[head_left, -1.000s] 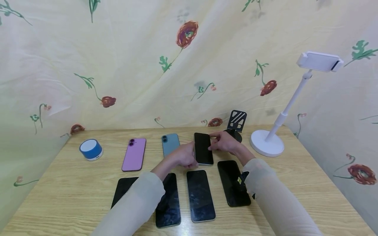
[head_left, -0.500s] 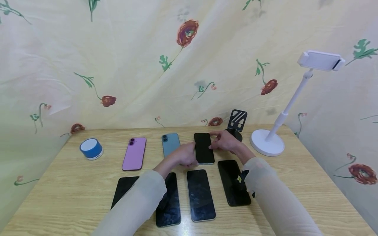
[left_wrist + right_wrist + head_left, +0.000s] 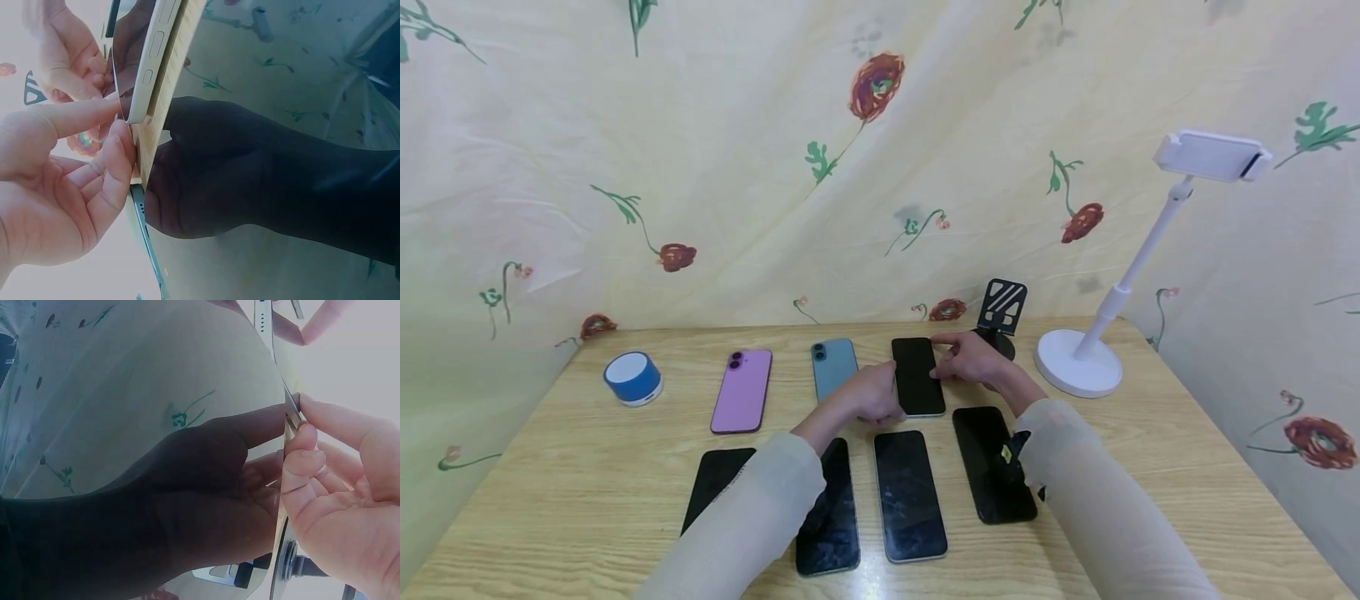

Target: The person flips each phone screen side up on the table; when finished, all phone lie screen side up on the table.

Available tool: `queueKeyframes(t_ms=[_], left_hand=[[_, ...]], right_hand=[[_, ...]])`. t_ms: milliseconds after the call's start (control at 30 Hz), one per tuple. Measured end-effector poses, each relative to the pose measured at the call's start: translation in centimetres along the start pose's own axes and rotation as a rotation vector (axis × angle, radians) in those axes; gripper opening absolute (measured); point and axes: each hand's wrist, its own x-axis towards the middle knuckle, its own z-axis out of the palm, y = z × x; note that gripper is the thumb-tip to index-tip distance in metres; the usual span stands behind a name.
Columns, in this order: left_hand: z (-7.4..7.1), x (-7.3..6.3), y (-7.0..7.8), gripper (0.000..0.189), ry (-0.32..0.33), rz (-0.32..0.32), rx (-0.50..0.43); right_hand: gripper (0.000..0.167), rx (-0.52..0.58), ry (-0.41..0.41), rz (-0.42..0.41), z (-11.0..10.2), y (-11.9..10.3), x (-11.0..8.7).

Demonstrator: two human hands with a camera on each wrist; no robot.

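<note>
A black-screened smartphone (image 3: pixel 917 382) lies face up at the far middle of the table, between both hands. My left hand (image 3: pixel 874 392) holds it by the left side and near left corner; in the left wrist view the fingers meet at the phone's corner (image 3: pixel 136 111). Along the far right corner and right side, my right hand (image 3: pixel 973 360) grips the phone with forefinger and thumb, its other fingers curled under. Just left lies a blue phone (image 3: pixel 832 365), back up, partly hidden by the left hand. A lilac phone (image 3: pixel 742 393) is further left.
Several black-screened phones, such as one in the middle (image 3: pixel 912 498) and one at right (image 3: pixel 988 462), form a nearer row under the forearms. Behind the right hand stands a black folding stand (image 3: pixel 1002 307). A white phone stand (image 3: pixel 1078 364) is at right, a blue-and-white cylinder (image 3: pixel 632 379) at left.
Since a second ago the black-screened phone has turned slightly, its near end shifting a little to the right. Both hands have stayed almost in place around it.
</note>
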Motion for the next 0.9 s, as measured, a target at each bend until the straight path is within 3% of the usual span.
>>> queueKeyframes(t_ms=[467, 600, 733, 833, 900], left_hand=[[0.0, -0.2, 0.1, 0.095, 0.013, 0.001, 0.007], [-0.2, -0.5, -0.2, 0.094, 0.021, 0.03, 0.0], [-1.3, -0.9, -1.4, 0.093, 0.033, 0.089, -0.024], [-2.7, -1.7, -2.4, 0.09, 0.059, 0.097, -0.029], [-3.6, -2.2, -3.2, 0.085, 0.094, 0.101, 0.018]], right_hand=[[0.068, 0.024, 0.017, 0.012, 0.2, -0.1, 0.1], [0.067, 0.032, 0.025, 0.01, 0.4, 0.1, 0.1], [0.065, 0.044, 0.046, 0.0, 0.5, 0.1, 0.0], [0.062, 0.058, 0.065, -0.013, 0.4, 0.1, -0.1], [0.059, 0.064, 0.081, -0.031, 0.3, 0.0, -0.3]])
